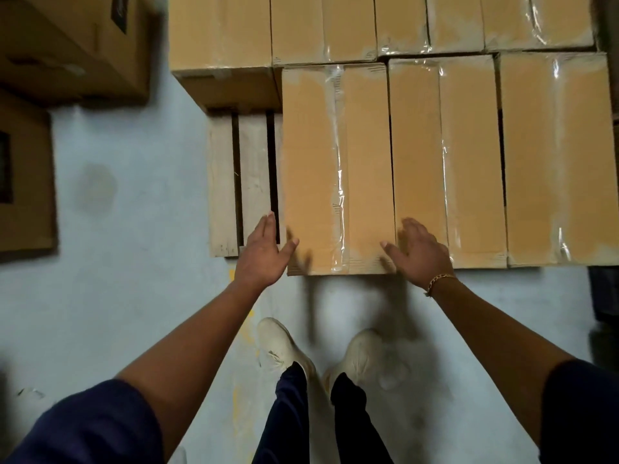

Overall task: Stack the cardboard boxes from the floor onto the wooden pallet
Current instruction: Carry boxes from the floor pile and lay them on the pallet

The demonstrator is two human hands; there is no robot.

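A long tan cardboard box (311,162), taped along its middle seam, lies on the wooden pallet (234,182) as the leftmost of three side-by-side boxes. My left hand (264,254) is open beside its near left corner, fingers spread, just off the cardboard. My right hand (417,251) is open above the near right corner, over the seam with the neighbouring box (449,155). A third box (556,155) lies at the right. A further row of boxes (351,25) sits behind them. Bare pallet slats show at the left.
Larger brown cartons (67,41) stand at the upper left, and another carton (23,182) sits at the left edge. Pale blue floor (117,279) spreads before the pallet, with my two white shoes (284,343) on it. A dark object (603,293) sits at the right edge.
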